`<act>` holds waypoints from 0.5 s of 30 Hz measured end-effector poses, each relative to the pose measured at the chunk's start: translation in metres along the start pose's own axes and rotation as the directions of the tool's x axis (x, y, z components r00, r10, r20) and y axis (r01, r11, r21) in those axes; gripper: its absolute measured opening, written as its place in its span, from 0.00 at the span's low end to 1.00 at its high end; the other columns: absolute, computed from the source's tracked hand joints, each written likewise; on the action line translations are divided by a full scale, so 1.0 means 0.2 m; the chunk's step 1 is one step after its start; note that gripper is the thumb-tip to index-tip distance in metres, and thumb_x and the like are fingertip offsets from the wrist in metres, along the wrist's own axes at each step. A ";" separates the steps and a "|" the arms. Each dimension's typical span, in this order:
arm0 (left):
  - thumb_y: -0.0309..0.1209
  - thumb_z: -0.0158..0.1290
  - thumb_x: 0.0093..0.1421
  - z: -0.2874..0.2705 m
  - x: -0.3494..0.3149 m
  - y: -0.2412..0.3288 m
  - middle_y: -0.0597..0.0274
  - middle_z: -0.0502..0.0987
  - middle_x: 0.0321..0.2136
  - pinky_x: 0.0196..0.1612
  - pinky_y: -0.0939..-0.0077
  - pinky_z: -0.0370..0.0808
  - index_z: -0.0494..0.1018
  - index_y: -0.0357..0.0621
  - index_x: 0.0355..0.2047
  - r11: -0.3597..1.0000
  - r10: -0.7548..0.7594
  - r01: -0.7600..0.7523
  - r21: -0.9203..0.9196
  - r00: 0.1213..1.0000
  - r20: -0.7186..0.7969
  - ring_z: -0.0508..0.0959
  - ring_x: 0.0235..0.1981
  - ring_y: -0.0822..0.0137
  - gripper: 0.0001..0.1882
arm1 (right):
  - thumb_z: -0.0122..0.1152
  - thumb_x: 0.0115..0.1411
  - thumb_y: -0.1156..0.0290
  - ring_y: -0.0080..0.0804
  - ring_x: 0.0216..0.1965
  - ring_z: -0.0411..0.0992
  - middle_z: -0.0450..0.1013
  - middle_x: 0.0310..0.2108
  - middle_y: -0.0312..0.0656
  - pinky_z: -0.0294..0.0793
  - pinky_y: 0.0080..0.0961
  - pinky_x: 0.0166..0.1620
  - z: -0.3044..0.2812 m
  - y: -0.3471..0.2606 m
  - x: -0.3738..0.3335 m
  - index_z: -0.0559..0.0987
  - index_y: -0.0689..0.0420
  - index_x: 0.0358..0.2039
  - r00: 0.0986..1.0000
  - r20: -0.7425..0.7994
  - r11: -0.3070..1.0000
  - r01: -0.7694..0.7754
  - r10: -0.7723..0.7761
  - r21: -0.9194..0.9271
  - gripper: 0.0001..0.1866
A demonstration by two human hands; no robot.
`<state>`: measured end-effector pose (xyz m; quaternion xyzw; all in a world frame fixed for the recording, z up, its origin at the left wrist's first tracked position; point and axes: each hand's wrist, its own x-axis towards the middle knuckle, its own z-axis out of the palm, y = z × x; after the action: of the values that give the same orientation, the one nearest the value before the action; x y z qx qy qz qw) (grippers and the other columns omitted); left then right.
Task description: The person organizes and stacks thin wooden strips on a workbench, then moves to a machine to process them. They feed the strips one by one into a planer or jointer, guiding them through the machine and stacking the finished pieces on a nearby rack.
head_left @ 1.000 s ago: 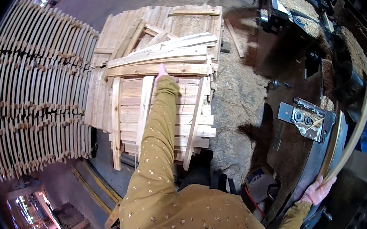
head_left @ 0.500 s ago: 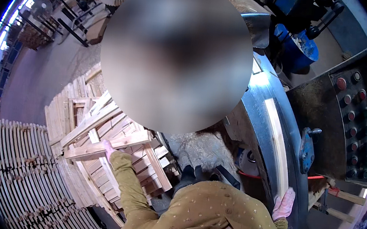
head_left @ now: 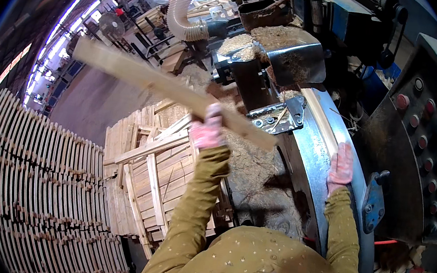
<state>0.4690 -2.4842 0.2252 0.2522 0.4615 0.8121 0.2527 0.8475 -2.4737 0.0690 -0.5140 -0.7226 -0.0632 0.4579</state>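
Note:
My left hand (head_left: pixel 208 129), in a pink glove, is closed around a wooden board (head_left: pixel 170 87) and holds it raised and slanting over the wood pile. The board is smeared by motion. On the blue-grey metal machine bed (head_left: pixel 310 149) lies a narrow wooden strip (head_left: pixel 320 118), its far end under the curved metal guard (head_left: pixel 296 62). My right hand (head_left: pixel 340 168), also gloved in pink, rests at the strip's near end with its fingers stretched forward and flat.
A pile of loose boards (head_left: pixel 165 165) lies to the left of the machine. Beyond it stand tall stacks of wooden slats (head_left: pixel 48 182). A control panel (head_left: pixel 431 137) with several buttons rises on the right. A clear ribbed hose (head_left: pixel 184 10) and sawdust (head_left: pixel 279 36) are at the far side.
My left hand has lifted a board off the pile and swung it up and rightward. My right hand has moved forward along the bed, and the strip has slid forward under the guard.

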 end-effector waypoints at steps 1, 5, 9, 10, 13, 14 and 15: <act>0.38 0.61 0.54 0.11 -0.07 0.01 0.55 0.75 0.37 0.36 0.71 0.77 0.66 0.33 0.47 1.000 0.018 -0.020 0.018 0.997 0.073 0.76 0.29 0.66 0.27 | 0.54 0.61 0.69 0.47 0.60 0.62 0.63 0.59 0.52 0.59 0.37 0.64 0.00 -0.14 0.06 0.69 0.59 0.59 0.997 0.068 0.997 -0.046 0.042 0.062 0.25; 0.36 0.62 0.55 0.47 -0.54 -0.13 0.56 0.75 0.37 0.37 0.73 0.76 0.65 0.33 0.47 0.987 -0.151 0.113 0.111 0.883 0.445 0.75 0.31 0.67 0.26 | 0.70 0.48 0.58 0.48 0.55 0.67 0.68 0.54 0.52 0.67 0.39 0.58 -0.18 -0.53 0.25 0.68 0.62 0.57 0.987 0.135 0.979 0.056 -0.083 0.194 0.39; 0.38 0.58 0.58 0.35 -0.85 -0.25 0.54 0.75 0.41 0.43 0.67 0.78 0.65 0.35 0.52 0.871 -0.491 0.361 0.333 0.616 0.616 0.76 0.42 0.61 0.27 | 0.68 0.51 0.64 0.52 0.49 0.69 0.71 0.49 0.53 0.67 0.40 0.54 -0.53 -0.43 -0.18 0.71 0.64 0.54 0.970 0.243 1.000 -0.007 0.002 0.020 0.31; 0.38 0.57 0.59 0.29 -0.85 -0.26 0.54 0.75 0.42 0.44 0.67 0.78 0.65 0.36 0.53 0.841 -0.539 0.390 0.376 0.535 0.651 0.76 0.43 0.62 0.26 | 0.66 0.52 0.59 0.55 0.50 0.68 0.71 0.50 0.53 0.67 0.44 0.54 -0.74 -0.45 -0.32 0.71 0.66 0.53 0.934 0.311 0.977 -0.126 0.174 -0.170 0.32; 0.39 0.55 0.62 0.00 -0.92 -0.26 0.56 0.74 0.46 0.46 0.69 0.76 0.66 0.40 0.56 0.692 -0.696 0.506 0.515 0.281 0.660 0.74 0.47 0.66 0.25 | 0.58 0.60 0.56 0.55 0.52 0.66 0.69 0.53 0.54 0.65 0.43 0.56 -1.31 -0.47 -0.79 0.68 0.65 0.57 0.760 0.529 0.860 -0.078 0.379 -0.505 0.31; 0.39 0.55 0.62 -0.11 -0.94 -0.24 0.57 0.74 0.47 0.47 0.70 0.76 0.66 0.42 0.57 0.633 -0.737 0.534 0.560 0.194 0.647 0.73 0.48 0.68 0.25 | 0.52 0.63 0.48 0.39 0.30 0.77 0.77 0.36 0.43 0.78 0.34 0.35 -1.40 -0.54 -0.75 0.79 0.56 0.45 0.826 0.542 0.699 0.297 0.153 -0.650 0.25; 0.40 0.55 0.62 -0.21 -0.86 -0.24 0.58 0.76 0.42 0.41 0.72 0.77 0.68 0.41 0.54 0.673 -0.724 0.552 0.492 0.352 0.594 0.76 0.42 0.68 0.24 | 0.53 0.63 0.49 0.42 0.36 0.74 0.75 0.41 0.46 0.75 0.36 0.40 -1.40 -0.53 -0.80 0.76 0.59 0.49 0.826 0.522 0.727 0.225 0.210 -0.649 0.25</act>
<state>0.5786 -2.5987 0.1336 0.3874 0.4548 0.4115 0.6883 0.9371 -2.7891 0.1534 -0.6376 -0.7506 -0.1733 0.0006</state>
